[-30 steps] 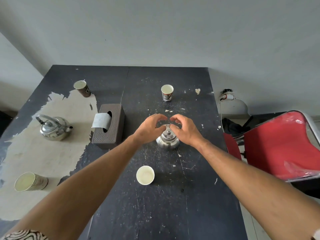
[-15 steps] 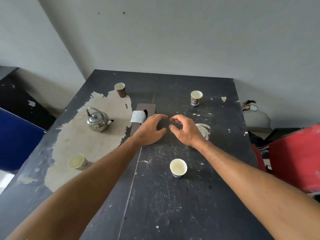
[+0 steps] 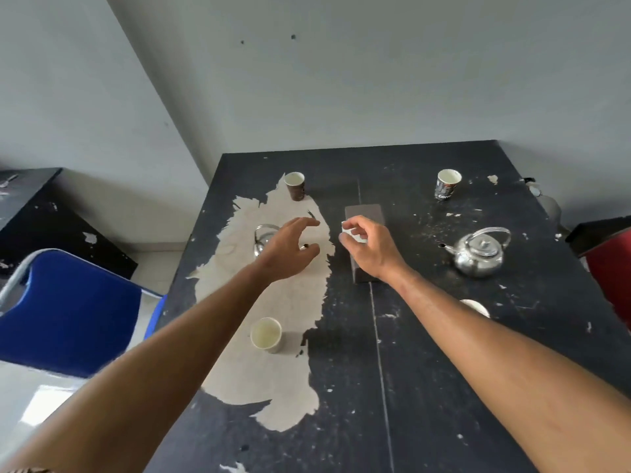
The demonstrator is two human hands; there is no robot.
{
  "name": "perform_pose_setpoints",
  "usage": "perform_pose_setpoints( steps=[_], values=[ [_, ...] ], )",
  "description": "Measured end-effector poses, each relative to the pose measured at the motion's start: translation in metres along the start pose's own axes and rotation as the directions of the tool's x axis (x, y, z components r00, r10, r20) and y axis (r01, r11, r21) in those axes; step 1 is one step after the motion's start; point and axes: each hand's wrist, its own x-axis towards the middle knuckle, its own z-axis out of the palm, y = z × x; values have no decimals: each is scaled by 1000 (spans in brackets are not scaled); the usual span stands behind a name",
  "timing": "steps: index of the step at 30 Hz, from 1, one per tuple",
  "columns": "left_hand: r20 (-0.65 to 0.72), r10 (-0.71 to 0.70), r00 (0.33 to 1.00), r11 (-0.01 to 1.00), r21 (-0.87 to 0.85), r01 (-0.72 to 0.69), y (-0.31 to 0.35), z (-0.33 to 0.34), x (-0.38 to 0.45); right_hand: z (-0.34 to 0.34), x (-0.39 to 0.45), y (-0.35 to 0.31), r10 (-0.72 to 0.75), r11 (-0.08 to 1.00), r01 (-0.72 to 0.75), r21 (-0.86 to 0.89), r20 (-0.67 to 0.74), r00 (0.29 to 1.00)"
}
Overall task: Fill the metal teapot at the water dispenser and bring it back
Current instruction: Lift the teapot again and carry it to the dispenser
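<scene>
Head view: both arms reach out over a scuffed black table [image 3: 426,387] w/ a big pale patch [image 3: 273,302] where the paint is gone.

Left hand [image 3: 286,254]: grip released, fingers spread and lightly bent, holding nothing. It hovers right in front of a metal teapot [image 3: 261,238] standing on the pale patch; most of the pot is hidden behind the hand, only the handle loop and part of the body show. Can't tell if fingers touch it.

Right hand [image 3: 372,247]: fingers curled loosely, thumb near forefinger, grasping nothing. It's over a dark tissue box [image 3: 363,216]; a bit of white tissue [image 3: 355,235] shows just behind the fingers. Contact unclear.

Well to the right of the right hand: a second metal teapot [image 3: 479,252], upright, lid on, handle up, spout pointing toward the hand.

Cups: a brown paper cup [image 3: 295,186] beyond the left hand; a dark printed paper cup [image 3: 447,184] beyond the right hand, writing near its base starts "Coff", rest unreadable; a pale cup [image 3: 266,334] nearer than the left hand, on the patch; rim of another cup [image 3: 476,307] peeks out beside the right forearm.

Blue chair [image 3: 68,312] far left, red chair [image 3: 611,264] far right.
</scene>
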Motion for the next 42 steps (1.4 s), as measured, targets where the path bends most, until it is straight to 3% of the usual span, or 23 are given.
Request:
perform_pose_setpoints(
  steps=[7,15,24,32,42],
  values=[
    [15,25,1000,1000,9,-25,-81,-50,3,71,27,-20,21,1000,-20,-22,45,999],
    [-11,12,1000,999,40,-11,-152,-45,42,127,82,0,32,997,-22,-70,139,990],
    [49,-148,988,922,-354,156,-209,-13,91,181,138,39,130,990,-137,30,171,977],
    [195,-239,951,836,-458,304,-234,-5,124,215,159,52,251,951,-282,127,219,943],
    [298,-263,918,788,-483,383,-235,-8,128,220,163,37,305,926,-347,151,247,920]
  ],
)
